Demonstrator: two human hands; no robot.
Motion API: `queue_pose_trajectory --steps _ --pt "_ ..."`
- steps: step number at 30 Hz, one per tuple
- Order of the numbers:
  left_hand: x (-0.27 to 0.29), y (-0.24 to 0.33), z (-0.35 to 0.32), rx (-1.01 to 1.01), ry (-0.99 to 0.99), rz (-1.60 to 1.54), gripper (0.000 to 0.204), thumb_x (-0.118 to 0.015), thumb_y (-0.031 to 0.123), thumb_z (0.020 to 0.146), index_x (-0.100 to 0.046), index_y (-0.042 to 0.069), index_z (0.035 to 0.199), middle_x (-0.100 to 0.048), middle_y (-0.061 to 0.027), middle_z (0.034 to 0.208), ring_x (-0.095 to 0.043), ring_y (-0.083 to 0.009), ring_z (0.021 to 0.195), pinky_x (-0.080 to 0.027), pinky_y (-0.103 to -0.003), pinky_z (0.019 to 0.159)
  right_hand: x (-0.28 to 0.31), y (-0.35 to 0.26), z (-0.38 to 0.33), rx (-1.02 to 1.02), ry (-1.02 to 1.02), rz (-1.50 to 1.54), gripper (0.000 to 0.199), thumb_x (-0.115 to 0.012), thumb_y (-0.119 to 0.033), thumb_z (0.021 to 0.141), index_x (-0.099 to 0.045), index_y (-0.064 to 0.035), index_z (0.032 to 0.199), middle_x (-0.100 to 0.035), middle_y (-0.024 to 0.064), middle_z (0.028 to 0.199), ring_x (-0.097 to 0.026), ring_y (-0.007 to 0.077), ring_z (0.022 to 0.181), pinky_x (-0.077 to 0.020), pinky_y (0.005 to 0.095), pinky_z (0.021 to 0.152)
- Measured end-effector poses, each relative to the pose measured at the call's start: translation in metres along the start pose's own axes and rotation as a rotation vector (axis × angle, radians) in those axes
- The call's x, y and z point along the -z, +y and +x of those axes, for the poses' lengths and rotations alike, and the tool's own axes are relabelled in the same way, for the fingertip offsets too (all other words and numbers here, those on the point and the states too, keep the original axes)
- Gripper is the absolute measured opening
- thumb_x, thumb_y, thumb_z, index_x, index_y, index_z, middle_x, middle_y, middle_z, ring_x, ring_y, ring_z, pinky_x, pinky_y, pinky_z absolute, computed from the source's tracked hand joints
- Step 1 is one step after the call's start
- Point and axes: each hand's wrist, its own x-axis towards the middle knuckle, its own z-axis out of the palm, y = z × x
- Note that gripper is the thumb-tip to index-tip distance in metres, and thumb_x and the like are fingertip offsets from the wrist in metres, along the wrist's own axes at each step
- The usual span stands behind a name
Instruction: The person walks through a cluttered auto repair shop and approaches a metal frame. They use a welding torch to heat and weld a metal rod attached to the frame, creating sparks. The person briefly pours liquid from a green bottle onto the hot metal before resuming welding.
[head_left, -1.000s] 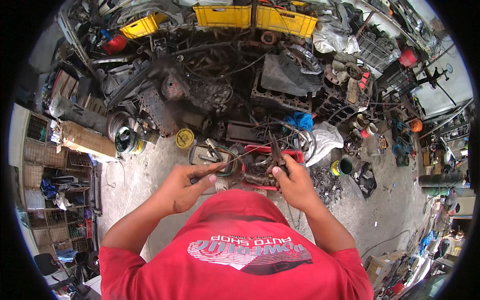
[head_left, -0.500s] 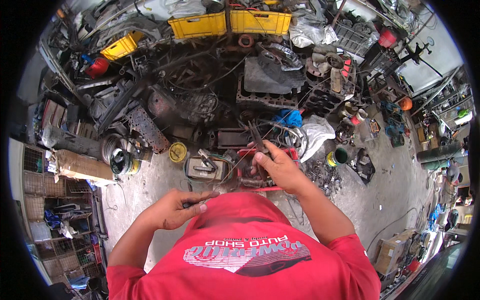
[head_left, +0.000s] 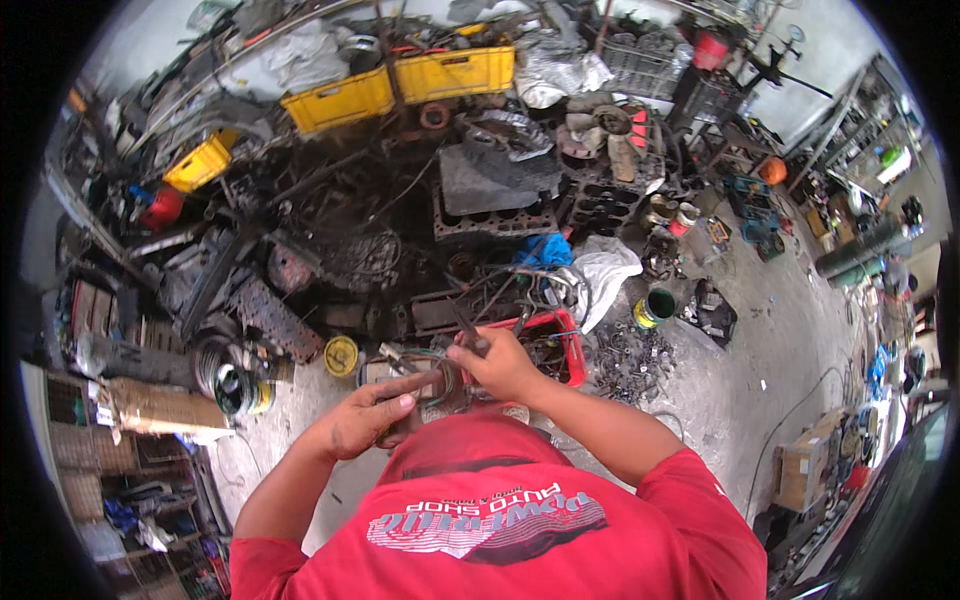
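My right hand is closed round a dark, narrow metal tool whose end points up and away from me; its exact kind does not show. Close beside it, my left hand has its index finger stretched toward the right hand, with thumb and other fingers curled on something dark that I cannot make out. Between the two hands is a rounded brownish metal part, partly covered by the fingers. Just beyond the right hand lies a red tray with dark metal pieces in it.
Ahead are engine blocks, a blue cloth and a white plastic sheet. A yellow round lid or tub stands left, a green-lined can right. Loose small metal parts cover the floor beside the tray. Yellow crates line the back.
My right hand has come left and down with the tool, toward my left hand. The left hand has shifted slightly right, so the two are now close together. The view has turned somewhat.
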Motion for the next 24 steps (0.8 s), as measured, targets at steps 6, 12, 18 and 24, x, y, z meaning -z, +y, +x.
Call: queue_pose_trajectory --steps 6,12,18,24 --pt "-0.022 -0.018 0.012 -0.160 0.094 0.487 0.043 -0.062 0.032 0.104 -0.065 0.012 0.142 -0.050 0.0096 0.076 -0.040 -0.0036 0.066 -0.033 -0.022 0.058 0.010 0.033 0.046 -0.057 0.205 -0.102 0.034 -0.073 -0.030 0.092 -0.072 0.0043 0.094 -0.071 0.0203 0.075 -0.064 0.0253 0.065 -0.0514 0.0414 0.069" --pt "0.015 0.014 -0.019 -0.049 0.459 0.318 0.036 -0.062 0.026 0.104 -0.068 0.013 0.138 -0.064 0.0014 0.086 -0.053 -0.0061 0.074 -0.044 -0.024 0.065 0.019 0.078 0.029 -0.357 0.104 0.186 0.033 -0.076 -0.026 0.089 -0.074 0.0013 0.108 -0.077 0.0154 0.091 -0.067 0.0207 0.077 -0.0536 0.0369 0.076" --pt "0.048 -0.016 -0.042 -0.145 0.770 0.401 0.035 -0.058 0.024 0.106 -0.068 0.008 0.135 -0.042 0.0101 0.068 -0.037 -0.0030 0.058 -0.030 -0.022 0.053 0.062 0.206 -0.026 -0.526 -0.126 -0.542 0.040 -0.069 -0.020 0.081 -0.068 0.0020 0.115 -0.073 0.0274 0.106 -0.072 0.0387 0.100 -0.0555 0.0442 0.087" --pt "0.042 -0.073 -0.031 -0.091 0.807 0.540 0.035 -0.060 0.024 0.105 -0.068 0.007 0.135 -0.044 0.0098 0.070 -0.036 -0.0022 0.059 -0.028 -0.022 0.054 0.065 0.246 -0.106 -0.931 -0.019 0.085 0.027 -0.062 -0.006 0.078 -0.069 -0.0025 0.104 -0.067 0.0134 0.076 -0.062 0.0227 0.058 -0.0448 0.0364 0.049"
